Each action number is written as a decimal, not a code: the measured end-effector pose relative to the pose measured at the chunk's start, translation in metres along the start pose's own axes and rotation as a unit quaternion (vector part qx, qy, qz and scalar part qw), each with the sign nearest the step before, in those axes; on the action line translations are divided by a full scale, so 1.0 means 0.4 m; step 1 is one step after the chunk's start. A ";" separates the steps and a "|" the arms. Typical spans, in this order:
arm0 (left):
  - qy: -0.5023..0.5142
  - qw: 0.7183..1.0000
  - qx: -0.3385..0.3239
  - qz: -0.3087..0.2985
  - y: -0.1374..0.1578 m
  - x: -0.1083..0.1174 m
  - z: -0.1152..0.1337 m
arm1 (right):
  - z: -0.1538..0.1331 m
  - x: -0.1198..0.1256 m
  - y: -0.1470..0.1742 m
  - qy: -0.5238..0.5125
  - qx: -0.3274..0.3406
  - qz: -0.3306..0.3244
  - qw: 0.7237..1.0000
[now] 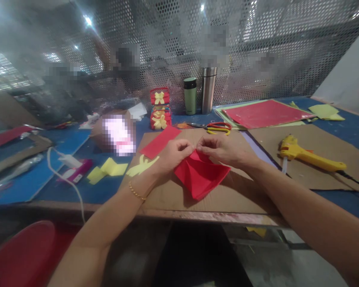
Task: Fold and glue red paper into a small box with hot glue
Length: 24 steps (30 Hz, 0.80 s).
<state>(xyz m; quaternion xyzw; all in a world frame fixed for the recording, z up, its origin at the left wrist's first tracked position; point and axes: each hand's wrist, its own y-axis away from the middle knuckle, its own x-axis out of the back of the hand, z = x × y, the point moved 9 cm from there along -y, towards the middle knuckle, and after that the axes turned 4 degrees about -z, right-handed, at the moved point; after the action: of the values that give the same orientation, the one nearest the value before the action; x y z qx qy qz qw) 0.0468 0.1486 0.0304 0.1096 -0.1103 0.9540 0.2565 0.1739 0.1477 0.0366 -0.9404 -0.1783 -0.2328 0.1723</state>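
Observation:
A folded red sheet (202, 175), of paper or felt, hangs between my two hands just over the cardboard (164, 193). My left hand (178, 153) pinches its upper left edge between thumb and fingers. Close beside it, my right hand (217, 148) pinches the same upper edge from the right. The lower part of the sheet opens out toward me in a pointed fold. Left of my left hand lie a flat red strip (160, 142) and some pale yellow cut-out pieces (140, 166).
Red-and-yellow scissors (218, 127) lie behind my hands. A yellow glue gun (309, 154) rests on cardboard at right. Red boxes with yellow bows (160, 115), a green tumbler (190, 96) and a steel flask (208, 91) stand behind. A white cable (64, 173) crosses the left side.

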 end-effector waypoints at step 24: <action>-0.110 0.992 -0.029 -0.050 -0.011 -0.013 0.003 | 0.056 -0.020 0.012 -0.024 -0.071 -0.016 0.997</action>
<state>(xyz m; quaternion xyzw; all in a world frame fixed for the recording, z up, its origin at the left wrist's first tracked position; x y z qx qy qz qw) 0.0534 0.1496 0.0308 0.2113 -0.1601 0.9185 0.2934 0.1776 0.1507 0.0127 -0.9526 -0.1806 -0.2247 0.0970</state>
